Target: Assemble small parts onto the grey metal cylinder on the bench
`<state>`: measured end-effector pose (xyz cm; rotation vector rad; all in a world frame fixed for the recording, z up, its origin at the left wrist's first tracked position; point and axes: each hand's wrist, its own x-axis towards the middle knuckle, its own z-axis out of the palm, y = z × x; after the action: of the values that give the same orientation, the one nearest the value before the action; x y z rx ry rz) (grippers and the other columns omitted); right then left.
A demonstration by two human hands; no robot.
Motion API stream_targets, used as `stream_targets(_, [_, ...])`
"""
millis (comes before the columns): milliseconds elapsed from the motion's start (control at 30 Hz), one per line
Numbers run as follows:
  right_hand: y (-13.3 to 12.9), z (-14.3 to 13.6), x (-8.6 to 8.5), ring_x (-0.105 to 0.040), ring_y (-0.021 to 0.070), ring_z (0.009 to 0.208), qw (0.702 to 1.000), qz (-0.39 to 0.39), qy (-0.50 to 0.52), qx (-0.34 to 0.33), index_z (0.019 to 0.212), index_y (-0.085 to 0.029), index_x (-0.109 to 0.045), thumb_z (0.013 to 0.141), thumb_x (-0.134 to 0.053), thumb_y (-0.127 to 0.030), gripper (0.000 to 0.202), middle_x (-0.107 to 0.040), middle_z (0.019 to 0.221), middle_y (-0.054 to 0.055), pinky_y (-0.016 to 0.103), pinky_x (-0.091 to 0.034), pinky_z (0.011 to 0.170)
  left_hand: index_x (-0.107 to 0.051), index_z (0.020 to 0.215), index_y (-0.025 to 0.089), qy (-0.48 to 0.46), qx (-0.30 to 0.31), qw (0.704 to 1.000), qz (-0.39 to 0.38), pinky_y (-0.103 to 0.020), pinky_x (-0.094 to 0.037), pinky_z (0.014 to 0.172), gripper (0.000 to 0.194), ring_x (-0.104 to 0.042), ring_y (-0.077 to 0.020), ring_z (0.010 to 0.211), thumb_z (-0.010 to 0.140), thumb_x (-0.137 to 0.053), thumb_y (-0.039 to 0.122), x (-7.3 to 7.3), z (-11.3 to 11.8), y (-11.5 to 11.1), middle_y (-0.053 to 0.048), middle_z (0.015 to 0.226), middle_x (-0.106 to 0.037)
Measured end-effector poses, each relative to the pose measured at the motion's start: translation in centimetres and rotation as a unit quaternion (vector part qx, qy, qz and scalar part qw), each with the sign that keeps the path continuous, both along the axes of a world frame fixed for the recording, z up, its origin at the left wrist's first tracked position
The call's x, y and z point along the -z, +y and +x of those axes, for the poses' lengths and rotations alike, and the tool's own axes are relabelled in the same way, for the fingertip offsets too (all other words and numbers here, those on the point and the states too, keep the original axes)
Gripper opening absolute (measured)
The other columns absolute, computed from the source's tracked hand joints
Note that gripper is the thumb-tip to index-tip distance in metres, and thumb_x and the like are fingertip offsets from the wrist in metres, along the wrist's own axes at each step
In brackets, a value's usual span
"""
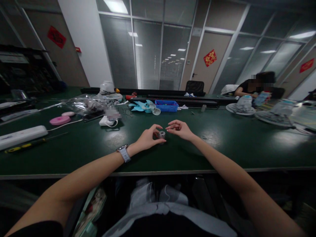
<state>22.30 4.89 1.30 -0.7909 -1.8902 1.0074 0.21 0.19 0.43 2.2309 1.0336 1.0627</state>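
Note:
A small silvery metal cylinder [162, 134] with a dark cross-like slot in its top stands upright on the dark green table. My left hand [149, 135] curves round it from the left, its thumb in front and its fingers behind. Just to the right, my right hand [182, 130] hovers with thumb and index fingertips close together, pointing at the cylinder's top. Whatever may be in that pinch is too small to make out. A watch with a pale strap [124, 153] is on my left wrist.
Left lie a yellow-black screwdriver [26, 145], a white power strip [22, 136], a pink disc [60, 120] and clear plastic bags [84, 103]. Behind are light-blue fan blades [143, 106] and a blue bin [166, 106]. Fan parts [240, 107] and a seated person [256, 85] are at right.

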Motion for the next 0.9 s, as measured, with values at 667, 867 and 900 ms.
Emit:
stream_targets(667, [-2.2, -2.7, -1.0, -0.062, 0.013, 0.067, 0.995, 0.104, -0.003, 0.001, 0.09, -0.016, -0.063, 0.074, -0.071, -0.03, 0.023, -0.072, 0.088, 0.006, 0.025, -0.043, 0.056, -0.047, 0.115, 0.021, -0.001, -0.008, 1.0, 0.006, -0.033, -0.052, 0.071, 0.059, -0.066, -0.0186, 0.077, 0.068, -0.075, 0.043, 0.0, 0.2, 0.1, -0.003, 0.087, -0.068])
stream_targets(867, [-2.6, -2.8, -1.2, -0.066, 0.0152, 0.07, 0.996, 0.085, -0.011, 0.008, 0.089, -0.016, -0.063, 0.072, -0.073, -0.034, 0.026, -0.073, 0.086, 0.006, 0.025, -0.045, 0.056, -0.047, 0.115, 0.021, 0.003, -0.005, 1.0, 0.007, -0.033, -0.052, 0.071, 0.059, -0.066, -0.0184, 0.078, 0.069, -0.074, 0.045, 0.1, 0.2, 0.1, -0.004, 0.088, -0.068])
stream_targets(900, [-2.7, -2.9, -1.2, -0.067, 0.0161, 0.072, 0.997, 0.077, -0.01, 0.008, 0.09, -0.017, -0.062, 0.072, -0.072, -0.036, 0.028, -0.073, 0.084, 0.006, 0.025, -0.046, 0.057, -0.046, 0.115, 0.02, 0.004, -0.004, 1.0, 0.005, -0.033, -0.052, 0.071, 0.059, -0.066, -0.0184, 0.078, 0.069, -0.074, 0.045, 0.1, 0.2, 0.1, -0.004, 0.089, -0.068])
